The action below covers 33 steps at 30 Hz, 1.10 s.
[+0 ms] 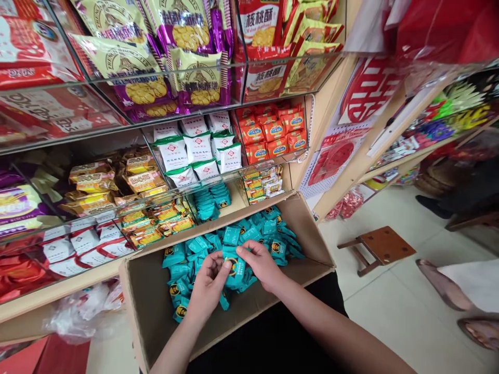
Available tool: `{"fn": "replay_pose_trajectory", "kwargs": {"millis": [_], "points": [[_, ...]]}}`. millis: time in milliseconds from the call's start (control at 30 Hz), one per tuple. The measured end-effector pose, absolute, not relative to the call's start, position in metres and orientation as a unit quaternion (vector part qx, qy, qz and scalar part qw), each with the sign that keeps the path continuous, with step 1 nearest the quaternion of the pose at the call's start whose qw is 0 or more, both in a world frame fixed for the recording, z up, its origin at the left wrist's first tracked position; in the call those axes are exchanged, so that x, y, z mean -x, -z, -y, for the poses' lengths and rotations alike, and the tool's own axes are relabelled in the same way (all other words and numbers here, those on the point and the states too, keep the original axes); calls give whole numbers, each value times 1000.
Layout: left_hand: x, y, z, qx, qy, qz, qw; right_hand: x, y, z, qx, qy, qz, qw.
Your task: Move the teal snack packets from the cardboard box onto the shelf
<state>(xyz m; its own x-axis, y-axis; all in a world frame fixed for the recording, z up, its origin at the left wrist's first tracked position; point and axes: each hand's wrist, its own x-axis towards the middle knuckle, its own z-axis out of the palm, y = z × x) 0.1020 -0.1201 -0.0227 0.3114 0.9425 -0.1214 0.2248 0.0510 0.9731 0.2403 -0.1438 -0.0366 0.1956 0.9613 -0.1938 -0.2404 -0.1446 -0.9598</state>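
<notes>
Pinching 1 teal packet [237, 273] at left and right, left hand [211, 284] and right hand [260, 264] clamp fingertips on it; light pressure suits best.

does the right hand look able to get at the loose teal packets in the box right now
Likely yes: the box is open above the loose teal packets beside the right hand, though it is holding another packet.

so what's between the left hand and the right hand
A teal packet, pinched by both the left hand and the right hand; the head view shows it.
</notes>
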Motion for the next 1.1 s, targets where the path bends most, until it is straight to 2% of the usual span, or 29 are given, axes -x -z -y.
{"fn": "replay_pose_trajectory", "kwargs": {"millis": [133,300,400,500,567,767,900,1100], "points": [[-102,17,114,-651,-288,-490,503,-239,32,146,533,-446,507,511],[-115,24,118,-562,-423,-590,396,-220,32,151,545,-523,312,577],[-119,23,119,-526,-447,-579,434,-219,36,151,555,-509,283,594],[-115,13,115,-567,-351,-524,530,-229,36,147,576,-425,357,600],[-113,6,112,-608,-302,-494,544,-235,33,144,572,-404,412,583],[-122,4,117,-555,-373,-565,483,-228,27,142,585,-418,297,628],[-124,2,118,-593,-378,-537,466,-232,30,141,605,-367,332,624],[-123,-7,113,-652,-365,-546,379,-237,29,141,636,-331,357,599]]}}
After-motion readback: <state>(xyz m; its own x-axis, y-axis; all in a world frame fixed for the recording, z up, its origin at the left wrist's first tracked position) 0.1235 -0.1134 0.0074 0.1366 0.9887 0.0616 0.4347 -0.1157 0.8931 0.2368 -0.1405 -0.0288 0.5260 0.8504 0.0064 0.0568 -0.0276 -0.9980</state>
